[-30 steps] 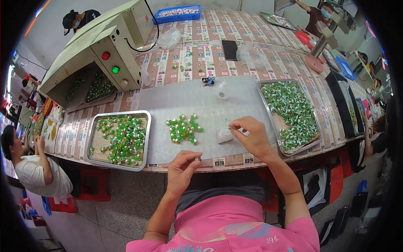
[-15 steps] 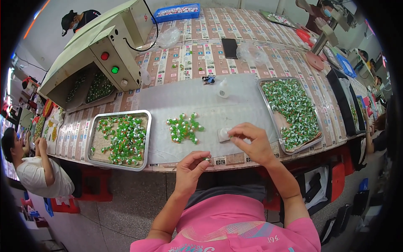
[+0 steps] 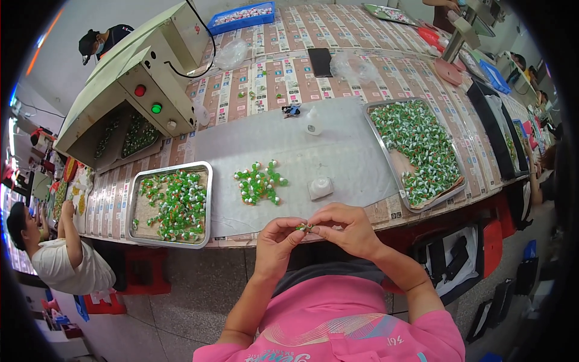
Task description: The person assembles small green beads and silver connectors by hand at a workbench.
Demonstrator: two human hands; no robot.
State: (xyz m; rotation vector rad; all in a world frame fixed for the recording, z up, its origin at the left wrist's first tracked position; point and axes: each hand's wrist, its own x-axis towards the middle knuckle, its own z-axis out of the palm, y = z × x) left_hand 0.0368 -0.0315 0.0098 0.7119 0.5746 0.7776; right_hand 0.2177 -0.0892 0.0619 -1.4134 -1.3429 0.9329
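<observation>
- At the near edge of the white sheet (image 3: 265,136): left hand (image 3: 276,241) and right hand (image 3: 348,230) together, fingertips meeting, just off the sheet on the wearer's side.
- Small green piece (image 3: 306,227) pinched there, thumb against forefinger on both sides; one part or two, can't tell, fingers cover most of it.
- Step in hand: looks like fitting or pressing small parts together, my judgement.
- Next move calls for a steady left pinch and fine right-hand alignment, light pressure, no twisting.
- On the sheet, right of its middle, near side: white block (image 3: 321,188) with rounded top, no hand on it.
- On the sheet, left part: loose green-and-white cluster (image 3: 259,182).
- On the sheet, far side: white squeeze bottle (image 3: 313,123), seems upright, untouched.
- Left of the sheet: left metal tray (image 3: 209,202), similar pieces, some liner bare.
- Along the sheet's right edge: right metal tray (image 3: 392,171), fuller, green-and-white pieces.
- Under the sheet: desk (image 3: 289,90), patterned top.
</observation>
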